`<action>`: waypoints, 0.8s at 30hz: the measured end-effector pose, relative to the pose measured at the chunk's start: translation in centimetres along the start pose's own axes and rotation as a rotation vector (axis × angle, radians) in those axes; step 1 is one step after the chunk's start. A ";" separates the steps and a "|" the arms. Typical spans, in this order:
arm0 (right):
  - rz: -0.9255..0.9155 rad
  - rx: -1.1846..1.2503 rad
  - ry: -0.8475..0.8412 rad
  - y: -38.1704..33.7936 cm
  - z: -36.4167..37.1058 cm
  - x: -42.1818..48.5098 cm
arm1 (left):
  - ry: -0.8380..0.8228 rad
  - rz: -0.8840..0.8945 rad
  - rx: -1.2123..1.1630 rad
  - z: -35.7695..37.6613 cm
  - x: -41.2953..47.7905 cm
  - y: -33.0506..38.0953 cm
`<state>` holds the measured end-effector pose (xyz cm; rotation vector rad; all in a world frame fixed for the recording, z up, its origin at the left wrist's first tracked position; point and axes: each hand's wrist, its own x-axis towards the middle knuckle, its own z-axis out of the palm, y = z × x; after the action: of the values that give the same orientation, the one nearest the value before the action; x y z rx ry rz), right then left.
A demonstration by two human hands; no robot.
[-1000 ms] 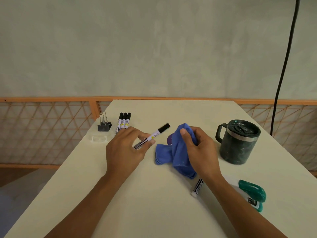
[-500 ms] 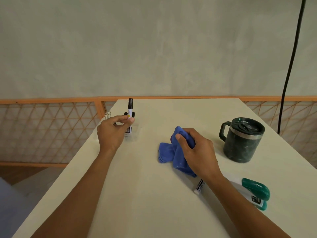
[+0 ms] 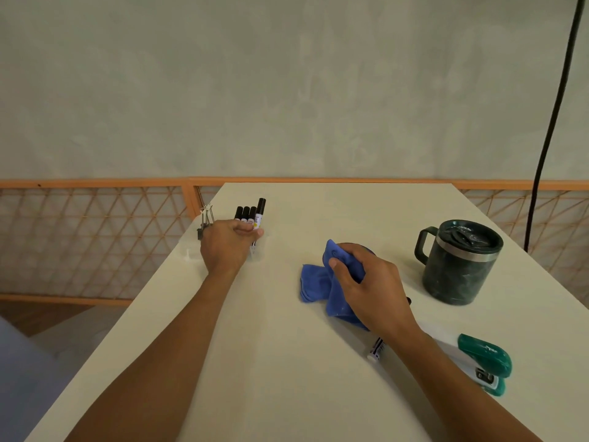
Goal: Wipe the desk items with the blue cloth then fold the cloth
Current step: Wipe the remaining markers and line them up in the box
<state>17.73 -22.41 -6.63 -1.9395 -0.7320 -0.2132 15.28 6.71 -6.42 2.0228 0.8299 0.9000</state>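
The blue cloth [image 3: 314,282] lies bunched in soft, creased folds near the middle of the desk [image 3: 287,362]. The right hand [image 3: 366,288] curls round its upper part. Well apart, at the far left, the left hand [image 3: 228,247] pinches a black-capped marker [image 3: 260,212] beside three other markers [image 3: 244,214].
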 end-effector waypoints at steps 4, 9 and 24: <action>0.019 -0.001 -0.002 0.0 -0.2 0.1 | 0.034 -0.007 0.073 0.3 0.4 0.0; 0.013 -0.002 -0.003 0.0 -0.4 0.1 | 0.019 0.018 0.080 0.3 0.7 -0.5; 0.005 0.002 0.025 0.2 -0.8 0.3 | 0.001 0.066 0.144 0.2 0.3 -0.3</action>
<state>18.18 -23.07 -6.29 -1.9334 -0.7108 -0.2331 15.57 7.07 -6.69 2.1853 0.8545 0.9004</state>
